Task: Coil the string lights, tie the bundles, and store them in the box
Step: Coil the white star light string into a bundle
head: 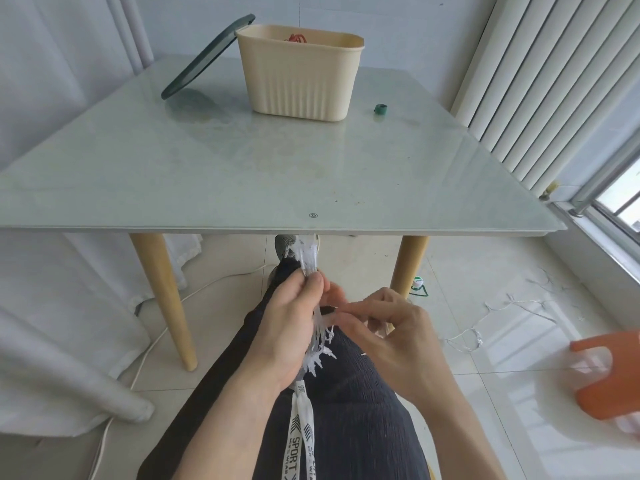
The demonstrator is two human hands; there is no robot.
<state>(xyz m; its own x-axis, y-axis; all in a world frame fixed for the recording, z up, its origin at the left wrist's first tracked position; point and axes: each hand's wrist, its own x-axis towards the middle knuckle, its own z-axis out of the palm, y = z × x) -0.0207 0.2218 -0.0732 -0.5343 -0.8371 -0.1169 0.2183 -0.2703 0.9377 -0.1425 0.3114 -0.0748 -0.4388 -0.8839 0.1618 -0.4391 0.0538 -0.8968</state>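
Observation:
A bundle of white string lights [309, 259] stands upright over my lap, below the table's front edge. My left hand [289, 320] grips the bundle round its middle, with loops sticking out above the thumb and below the palm. My right hand [388, 327] pinches a thin white strand of the lights beside the bundle. More of the white string [498, 323] trails off to the right across the floor tiles. The cream ribbed box [299, 77] stands open at the back of the table, with something red [297, 38] inside it.
A dark green lid [204, 60] leans against the box's left side. A small green roll [380, 109] lies right of the box on the glass table [242, 161]. An orange stool [604, 372] stands on the floor at the right. A white cable [145, 355] runs along the floor at the left.

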